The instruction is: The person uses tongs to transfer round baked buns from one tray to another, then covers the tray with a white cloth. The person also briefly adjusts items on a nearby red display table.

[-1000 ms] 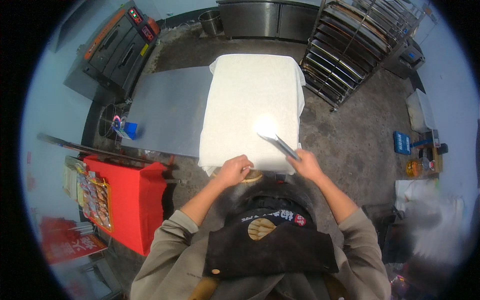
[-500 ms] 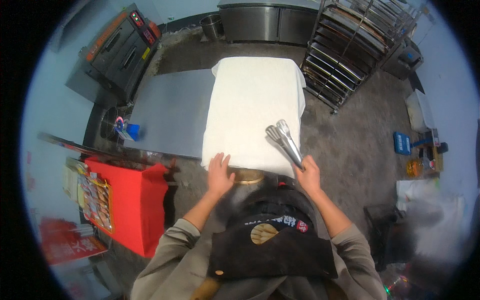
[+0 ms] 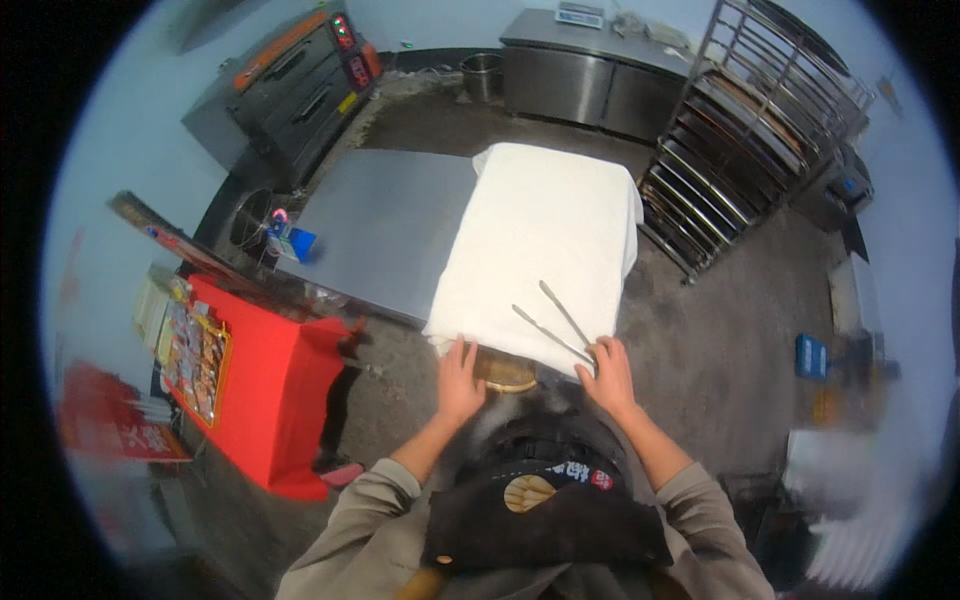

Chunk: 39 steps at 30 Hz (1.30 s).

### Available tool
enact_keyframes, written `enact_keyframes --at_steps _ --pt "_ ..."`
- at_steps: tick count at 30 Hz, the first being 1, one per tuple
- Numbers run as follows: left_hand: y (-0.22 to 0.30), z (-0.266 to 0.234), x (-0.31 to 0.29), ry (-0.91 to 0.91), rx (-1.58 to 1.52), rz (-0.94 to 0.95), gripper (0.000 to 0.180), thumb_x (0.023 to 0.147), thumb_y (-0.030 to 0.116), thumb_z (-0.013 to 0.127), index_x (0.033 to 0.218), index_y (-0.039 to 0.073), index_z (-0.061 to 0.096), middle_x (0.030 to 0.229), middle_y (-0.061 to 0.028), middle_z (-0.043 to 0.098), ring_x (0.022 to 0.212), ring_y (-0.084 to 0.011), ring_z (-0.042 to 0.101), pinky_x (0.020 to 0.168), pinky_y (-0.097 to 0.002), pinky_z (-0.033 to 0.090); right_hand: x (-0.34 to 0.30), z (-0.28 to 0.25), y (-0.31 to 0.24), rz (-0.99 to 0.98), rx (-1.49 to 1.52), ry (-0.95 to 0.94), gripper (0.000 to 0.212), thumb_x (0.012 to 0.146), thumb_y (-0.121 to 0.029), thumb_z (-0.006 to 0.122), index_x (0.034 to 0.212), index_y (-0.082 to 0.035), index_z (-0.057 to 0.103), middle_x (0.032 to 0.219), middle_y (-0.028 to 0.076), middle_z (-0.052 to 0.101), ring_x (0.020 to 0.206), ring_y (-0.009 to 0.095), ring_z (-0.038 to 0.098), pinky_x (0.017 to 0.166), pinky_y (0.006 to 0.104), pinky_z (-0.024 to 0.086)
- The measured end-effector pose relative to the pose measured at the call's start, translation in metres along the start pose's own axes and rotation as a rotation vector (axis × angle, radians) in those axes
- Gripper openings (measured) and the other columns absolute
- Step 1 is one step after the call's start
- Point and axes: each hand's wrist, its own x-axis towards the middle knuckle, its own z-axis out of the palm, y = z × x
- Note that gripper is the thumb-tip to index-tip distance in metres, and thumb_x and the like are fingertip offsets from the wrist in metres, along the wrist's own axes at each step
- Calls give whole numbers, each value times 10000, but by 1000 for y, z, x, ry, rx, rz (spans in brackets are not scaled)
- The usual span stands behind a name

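Note:
A white cloth covers a long table in front of me. My left hand rests flat, fingers apart, on the cloth's near edge. My right hand is at the same edge, its fingers on the joined end of metal tongs. The tongs lie spread in a V on the cloth, tips pointing away to the left. A round tan object pokes out from under the cloth edge between my hands. My dark apron fills the lower middle.
A bare steel table adjoins the cloth on the left. A deck oven stands far left, a tray rack far right, a steel counter and a metal bucket behind. A red-covered table is near left.
My right hand has lowered the tongs from a raised, closed hold to lying spread on the cloth. My left hand went from curled at the edge to flat. My head turned left.

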Motion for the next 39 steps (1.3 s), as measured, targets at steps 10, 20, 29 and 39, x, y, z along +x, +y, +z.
enact_keyframes --at_steps 10,20,29,39 --pt "-7 88 -269 -794 -312 -892 445 895 360 581 1149 35 748 1252 -259 679 1173 -417 631 993 -508 495 29 -9 23 -66 106 -113 622 916 -273 694 1424 23 491 1468 255 451 1386 423 414 1206 550 249" --pt "166 184 -410 -542 -444 -1277 517 880 447 596 1179 50 738 1195 -189 723 1108 -361 669 954 -471 515 157 56 119 -395 -362 -391 524 1039 -251 442 1451 72 470 1517 303 451 1445 456 374 1234 583 181" --pt "341 206 -531 -52 -604 -1772 366 886 354 613 1083 88 770 1090 -157 751 1027 -360 694 852 -467 524 159 60 134 -492 -237 -226 428 1012 -129 479 1381 75 552 1415 300 533 1337 440 479 1126 505 385" --pt "413 256 -595 -112 -737 -1779 313 936 310 595 1057 78 766 1021 -153 752 963 -360 705 819 -485 545 197 76 154 -320 151 -273 435 975 -180 578 1317 88 575 1357 260 509 1277 403 503 1112 468 417"
